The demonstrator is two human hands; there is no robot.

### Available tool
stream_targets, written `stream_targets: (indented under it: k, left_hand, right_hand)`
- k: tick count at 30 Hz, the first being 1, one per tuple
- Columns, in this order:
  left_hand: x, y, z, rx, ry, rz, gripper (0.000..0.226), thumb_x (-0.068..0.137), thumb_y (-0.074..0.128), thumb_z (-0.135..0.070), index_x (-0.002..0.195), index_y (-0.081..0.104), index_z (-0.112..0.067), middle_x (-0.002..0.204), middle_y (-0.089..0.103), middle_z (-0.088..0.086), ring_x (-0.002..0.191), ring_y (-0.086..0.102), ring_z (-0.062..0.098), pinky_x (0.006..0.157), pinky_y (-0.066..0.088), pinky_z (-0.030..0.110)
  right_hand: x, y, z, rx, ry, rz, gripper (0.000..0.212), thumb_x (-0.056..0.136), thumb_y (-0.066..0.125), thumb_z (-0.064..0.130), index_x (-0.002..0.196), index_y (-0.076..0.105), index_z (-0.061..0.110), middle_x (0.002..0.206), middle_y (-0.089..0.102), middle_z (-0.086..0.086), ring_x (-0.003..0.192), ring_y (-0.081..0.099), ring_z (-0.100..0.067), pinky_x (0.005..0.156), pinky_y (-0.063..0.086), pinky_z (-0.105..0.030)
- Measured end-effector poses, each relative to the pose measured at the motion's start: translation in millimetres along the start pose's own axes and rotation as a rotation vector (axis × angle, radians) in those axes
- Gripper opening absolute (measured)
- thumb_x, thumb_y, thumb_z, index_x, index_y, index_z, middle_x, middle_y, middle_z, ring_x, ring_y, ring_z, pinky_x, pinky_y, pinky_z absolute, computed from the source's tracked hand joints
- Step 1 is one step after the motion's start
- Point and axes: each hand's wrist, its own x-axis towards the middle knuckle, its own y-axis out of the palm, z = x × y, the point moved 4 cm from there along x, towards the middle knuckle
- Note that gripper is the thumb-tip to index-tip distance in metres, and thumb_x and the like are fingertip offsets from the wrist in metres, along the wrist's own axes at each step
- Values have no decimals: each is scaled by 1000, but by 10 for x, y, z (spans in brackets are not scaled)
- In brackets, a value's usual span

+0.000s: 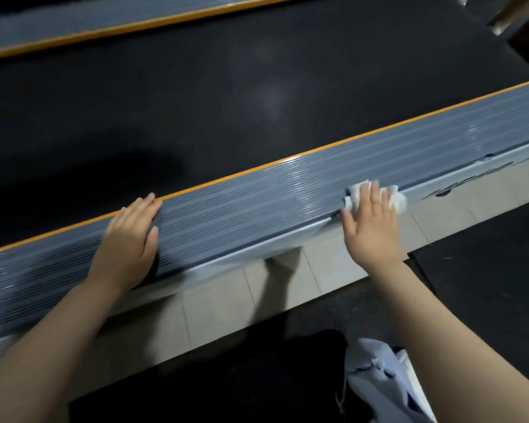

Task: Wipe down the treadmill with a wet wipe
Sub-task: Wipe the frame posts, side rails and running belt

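Observation:
The treadmill's grey ribbed side rail with an orange edge runs diagonally across the view beside the black running belt. My right hand lies flat with straight fingers on a crumpled white wet wipe, pressing it against the rail's outer edge. My left hand rests on top of the rail further left, fingers extended toward the orange strip.
A second grey rail with orange edge lies across the belt at the top left. Pale floor tiles run along the treadmill's near side, with dark matting below. A light blue-grey cloth or bag sits at the bottom right.

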Motion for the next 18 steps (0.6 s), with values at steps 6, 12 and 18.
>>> stream_targets:
  k: [6, 12, 18]
  left_hand:
    - [-378, -207, 928, 25, -82, 23, 55, 97, 27, -26, 145, 43, -6, 153, 39, 13, 144, 32, 29, 119, 19, 43]
    - [-455, -194, 1110, -187, 4, -106, 48, 95, 33, -12, 136, 54, -1, 145, 49, 10, 138, 41, 24, 120, 22, 34]
    - [-459, -215, 1192, -355, 24, -100, 45, 95, 35, -4, 132, 59, -9, 138, 58, 5, 136, 46, 21, 117, 19, 17]
  right_hand:
    - [-942, 598, 2567, 9, -657, 78, 78, 93, 27, 54, 152, 25, 4, 159, 23, -14, 149, 10, -33, 121, 10, -47]
    - [-1321, 798, 3416, -67, -890, 139, 73, 95, 32, 53, 153, 25, 10, 160, 25, -8, 150, 11, -27, 120, 11, -42]
    - [-863, 545, 2208, -53, -234, 12, 71, 98, 20, 54, 155, 18, 12, 162, 15, -8, 151, 3, -25, 121, 9, -48]
